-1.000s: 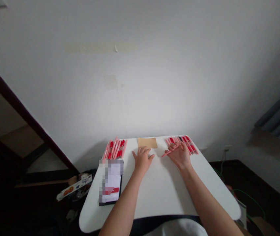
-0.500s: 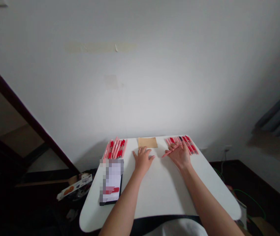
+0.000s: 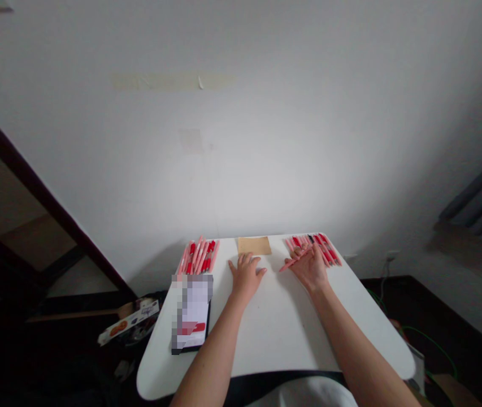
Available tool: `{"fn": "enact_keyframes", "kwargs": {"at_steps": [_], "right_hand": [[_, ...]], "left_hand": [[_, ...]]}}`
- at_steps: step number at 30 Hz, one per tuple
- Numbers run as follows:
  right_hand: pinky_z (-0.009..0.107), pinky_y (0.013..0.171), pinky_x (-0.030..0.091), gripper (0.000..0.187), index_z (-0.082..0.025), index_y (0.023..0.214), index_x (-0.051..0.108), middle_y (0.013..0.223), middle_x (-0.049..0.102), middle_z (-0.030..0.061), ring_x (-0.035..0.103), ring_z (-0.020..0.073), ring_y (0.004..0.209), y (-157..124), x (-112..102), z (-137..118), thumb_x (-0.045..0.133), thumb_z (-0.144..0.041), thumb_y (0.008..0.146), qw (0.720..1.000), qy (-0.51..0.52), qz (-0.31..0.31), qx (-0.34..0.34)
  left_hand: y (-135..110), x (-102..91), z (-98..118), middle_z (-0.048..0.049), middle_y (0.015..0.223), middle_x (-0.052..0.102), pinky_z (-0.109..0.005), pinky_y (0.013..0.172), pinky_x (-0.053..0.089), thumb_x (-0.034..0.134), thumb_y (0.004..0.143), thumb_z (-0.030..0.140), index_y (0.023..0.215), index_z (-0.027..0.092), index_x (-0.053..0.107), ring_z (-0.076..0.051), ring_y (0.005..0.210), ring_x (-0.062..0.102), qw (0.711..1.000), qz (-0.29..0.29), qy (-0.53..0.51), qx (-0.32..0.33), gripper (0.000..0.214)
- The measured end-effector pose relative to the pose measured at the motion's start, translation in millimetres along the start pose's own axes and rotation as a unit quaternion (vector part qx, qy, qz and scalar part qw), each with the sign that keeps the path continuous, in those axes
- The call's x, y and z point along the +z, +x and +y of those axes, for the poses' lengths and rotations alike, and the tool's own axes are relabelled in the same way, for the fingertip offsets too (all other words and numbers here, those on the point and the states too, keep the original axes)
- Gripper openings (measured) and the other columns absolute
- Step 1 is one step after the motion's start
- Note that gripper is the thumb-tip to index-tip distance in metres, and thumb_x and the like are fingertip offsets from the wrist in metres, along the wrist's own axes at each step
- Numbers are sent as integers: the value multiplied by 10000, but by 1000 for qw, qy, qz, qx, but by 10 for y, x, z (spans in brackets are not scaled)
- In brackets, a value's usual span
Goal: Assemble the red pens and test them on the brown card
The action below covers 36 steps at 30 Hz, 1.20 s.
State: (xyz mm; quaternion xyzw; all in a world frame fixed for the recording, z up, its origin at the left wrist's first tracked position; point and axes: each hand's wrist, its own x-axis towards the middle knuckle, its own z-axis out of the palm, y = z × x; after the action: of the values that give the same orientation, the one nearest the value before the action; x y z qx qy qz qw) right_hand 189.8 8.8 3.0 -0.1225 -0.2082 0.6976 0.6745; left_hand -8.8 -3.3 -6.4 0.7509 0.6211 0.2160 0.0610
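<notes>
My left hand (image 3: 246, 275) lies flat on the white table (image 3: 278, 328), fingers spread, just below a small tan card (image 3: 253, 245). My right hand (image 3: 309, 267) rests at the near edge of a pile of pink and red pens (image 3: 317, 247) at the table's far right. Its fingers are curled around one pink pen (image 3: 287, 264) that sticks out to the left. A second pile of pink and red pens (image 3: 199, 257) lies at the far left, clear of both hands.
A dark tablet or phone with a blurred screen (image 3: 192, 314) lies on the table's left side. A box (image 3: 128, 323) sits on the dark floor to the left. The white wall stands right behind the table. Green cable (image 3: 425, 338) runs on the floor at right.
</notes>
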Motion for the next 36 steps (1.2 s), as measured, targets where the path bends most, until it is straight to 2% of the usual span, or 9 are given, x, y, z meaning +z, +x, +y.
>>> {"fn": "enact_keyframes", "kwargs": {"at_steps": [11, 17, 25, 36], "right_hand": [[325, 614, 456, 248, -237, 691, 468, 586, 444, -68, 420, 113, 521, -12, 30, -21, 494, -421, 855, 1000, -8, 11, -8], [313, 608, 450, 289, -242, 719, 500, 612, 464, -61, 442, 117, 538, -3, 12, 10, 509, -496, 859, 1000, 6, 3, -10], [335, 623, 453, 243, -241, 674, 480, 587, 443, -67, 417, 118, 518, -7, 26, -19, 478, -412, 847, 1000, -10, 17, -10], [318, 615, 466, 317, -247, 736, 507, 612, 459, -56, 451, 119, 549, 8, -19, 15, 475, -523, 889, 1000, -9, 10, -14]], "left_hand": [[-1, 4, 2, -56, 1384, 502, -678, 1102, 172, 559, 842, 423, 1200, 311, 579, -275, 1336, 350, 1000, -5, 20, -3, 376], [-2, 6, 1, -54, 1358, 523, -694, 1093, 167, 571, 836, 412, 1180, 307, 595, -276, 1314, 370, 1000, 5, 8, 2, 360], [-16, -30, 29, -46, 1349, 531, -686, 1099, 171, 582, 830, 403, 1167, 308, 602, -273, 1291, 385, 1000, 2, 7, 1, 350], [-11, -35, 38, -42, 1354, 528, -660, 1109, 157, 576, 834, 395, 1156, 322, 615, -264, 1286, 379, 1000, -2, -7, -10, 333]]}}
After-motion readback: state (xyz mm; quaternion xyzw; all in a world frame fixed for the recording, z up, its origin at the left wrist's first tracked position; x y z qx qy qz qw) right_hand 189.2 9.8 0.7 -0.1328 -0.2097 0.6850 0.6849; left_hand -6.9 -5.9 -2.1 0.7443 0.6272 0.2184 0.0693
